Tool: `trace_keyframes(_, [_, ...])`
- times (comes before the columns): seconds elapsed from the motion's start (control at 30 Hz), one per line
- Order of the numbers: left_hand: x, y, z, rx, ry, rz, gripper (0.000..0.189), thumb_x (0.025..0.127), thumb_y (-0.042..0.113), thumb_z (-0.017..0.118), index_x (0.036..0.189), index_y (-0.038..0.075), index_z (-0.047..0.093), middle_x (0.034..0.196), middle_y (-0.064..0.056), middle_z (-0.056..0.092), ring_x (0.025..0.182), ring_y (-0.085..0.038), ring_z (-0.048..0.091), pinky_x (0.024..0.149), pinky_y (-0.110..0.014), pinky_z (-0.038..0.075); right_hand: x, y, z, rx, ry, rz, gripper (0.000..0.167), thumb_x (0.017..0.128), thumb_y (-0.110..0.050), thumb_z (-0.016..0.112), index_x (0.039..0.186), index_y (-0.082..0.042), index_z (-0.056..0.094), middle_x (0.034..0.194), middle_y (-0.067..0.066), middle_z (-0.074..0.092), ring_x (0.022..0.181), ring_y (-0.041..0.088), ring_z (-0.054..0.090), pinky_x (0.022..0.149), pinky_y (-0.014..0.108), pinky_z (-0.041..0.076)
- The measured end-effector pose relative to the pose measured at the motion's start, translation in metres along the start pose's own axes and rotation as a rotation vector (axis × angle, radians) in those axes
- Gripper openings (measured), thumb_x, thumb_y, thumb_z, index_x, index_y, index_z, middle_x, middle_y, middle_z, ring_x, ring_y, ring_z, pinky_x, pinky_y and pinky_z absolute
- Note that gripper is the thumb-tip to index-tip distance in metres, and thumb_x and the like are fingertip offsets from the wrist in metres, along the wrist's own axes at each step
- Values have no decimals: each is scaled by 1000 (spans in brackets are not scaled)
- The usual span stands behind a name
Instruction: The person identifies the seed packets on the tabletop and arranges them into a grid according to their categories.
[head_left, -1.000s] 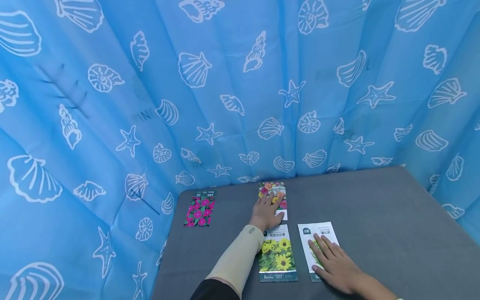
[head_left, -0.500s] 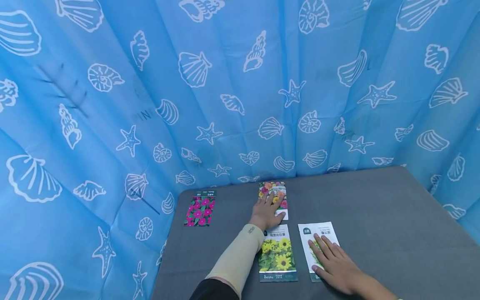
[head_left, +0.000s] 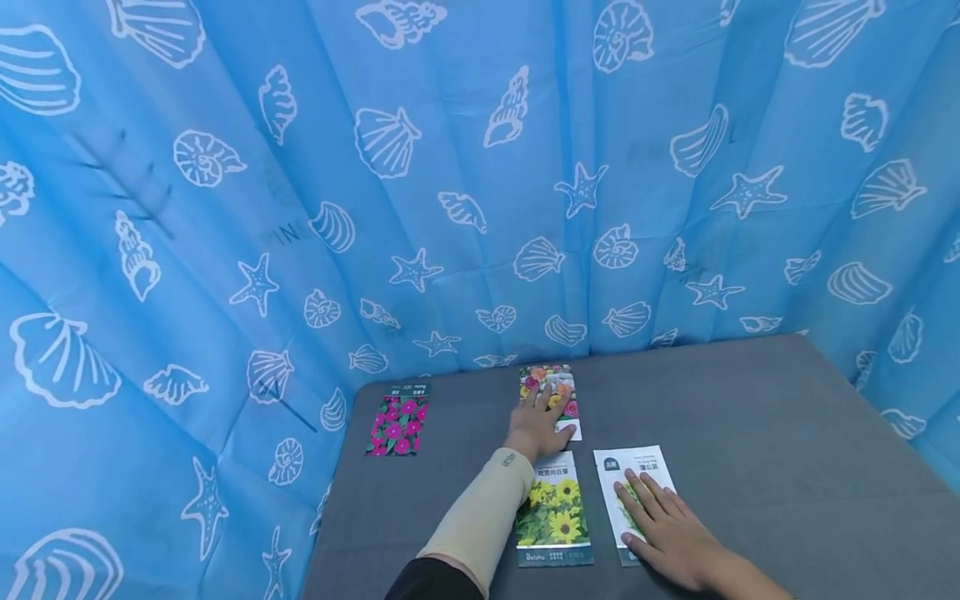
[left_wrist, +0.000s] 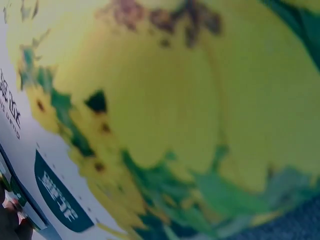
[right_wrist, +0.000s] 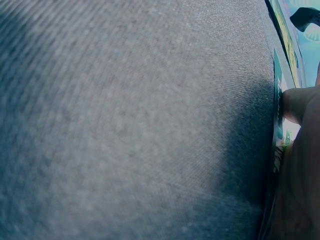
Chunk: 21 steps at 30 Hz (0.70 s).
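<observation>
Fingers spread, my left hand (head_left: pixel 537 425) rests on a seed packet with multicoloured flowers (head_left: pixel 567 410) near the table's far edge and covers part of its picture. Just below it, a seed packet with yellow sunflowers (head_left: pixel 553 517) lies partly under the left forearm; its yellow print (left_wrist: pixel 160 100) fills the left wrist view. My right hand (head_left: pixel 671 533) lies flat, fingers extended, over a white seed packet (head_left: pixel 628 460) to the right, hiding much of its front. In the right wrist view, the thumb (right_wrist: pixel 296 104) touches that packet's edge.
A seed packet with magenta flowers (head_left: pixel 399 423) lies at the far left of the grey cloth-covered table (head_left: pixel 787 433). A blue curtain with white seashells (head_left: pixel 465 167) hangs along the back and left side.
My left hand and the multicoloured flower packet have shifted slightly to the right. The right hand stays on the white packet.
</observation>
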<state>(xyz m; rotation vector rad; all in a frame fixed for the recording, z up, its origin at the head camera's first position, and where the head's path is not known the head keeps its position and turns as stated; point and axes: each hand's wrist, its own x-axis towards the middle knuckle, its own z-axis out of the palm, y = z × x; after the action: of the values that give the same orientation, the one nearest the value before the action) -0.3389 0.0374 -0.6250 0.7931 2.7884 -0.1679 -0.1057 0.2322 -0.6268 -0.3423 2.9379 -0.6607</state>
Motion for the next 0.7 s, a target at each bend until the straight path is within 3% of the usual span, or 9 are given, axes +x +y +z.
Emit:
trace_keyframes(0.07, [2, 3, 1, 4, -18, -2, 69, 107, 72, 22, 167, 50, -4, 181, 6, 3, 168, -23, 6, 131, -47, 29, -1, 1, 1, 6, 7, -5, 71, 106, -54, 56, 163, -14, 44, 174, 16, 30, 157, -4, -16, 123, 68, 25])
trace_keyframes(0.13, [4, 6, 1, -3, -22, -6, 69, 107, 72, 22, 167, 50, -4, 181, 8, 3, 168, -22, 5, 132, -46, 28, -1, 1, 1, 8, 13, -5, 71, 106, -53, 56, 163, -14, 44, 174, 16, 31, 150, -11, -20, 123, 68, 25])
trace_keyframes(0.2, [5, 10, 1, -9, -22, -8, 69, 107, 72, 23, 167, 51, -3, 181, 8, 3, 168, -22, 5, 132, -46, 27, -1, 0, 0, 6, 10, 2, 71, 106, -54, 57, 164, -13, 44, 174, 16, 31, 157, -3, -14, 123, 68, 25])
trace_keyframes(0.27, [5, 13, -1, -15, -20, -11, 69, 107, 72, 24, 168, 51, -1, 181, 8, 4, 168, -22, 5, 132, -45, 26, -1, 0, -1, 5, -1, 13, 72, 106, -53, 58, 164, -13, 43, 174, 16, 31, 166, 14, 0, 123, 68, 25])
trace_keyframes(0.33, [4, 16, -4, -19, -18, -14, 69, 107, 71, 26, 168, 50, 1, 181, 8, 6, 168, -21, 7, 132, -44, 26, 0, -1, -2, 3, -15, 21, 73, 105, -53, 58, 164, -12, 43, 174, 16, 31, 165, 31, 18, 123, 68, 24])
trace_keyframes(0.43, [2, 22, -9, -14, -8, -14, 69, 107, 71, 28, 169, 49, 5, 181, 8, 9, 168, -21, 10, 132, -43, 28, 1, -2, -3, -6, -34, 27, 74, 105, -54, 59, 164, -12, 42, 174, 17, 31, 159, 44, 29, 123, 70, 25])
trace_keyframes(0.57, [3, 27, -11, 8, 4, -10, 69, 107, 71, 28, 169, 49, 7, 180, 8, 12, 168, -21, 12, 131, -41, 29, 1, -2, -3, -3, -45, 24, 75, 105, -54, 58, 164, -12, 42, 174, 17, 30, 160, 45, 28, 123, 71, 25])
trace_keyframes(0.7, [6, 31, -8, 17, -15, -10, 68, 107, 73, 25, 168, 50, 3, 181, 9, 8, 168, -21, 9, 132, -41, 27, 1, -2, -2, 31, -52, 22, 74, 106, -54, 57, 165, -12, 40, 175, 16, 27, 166, 30, 13, 124, 71, 23])
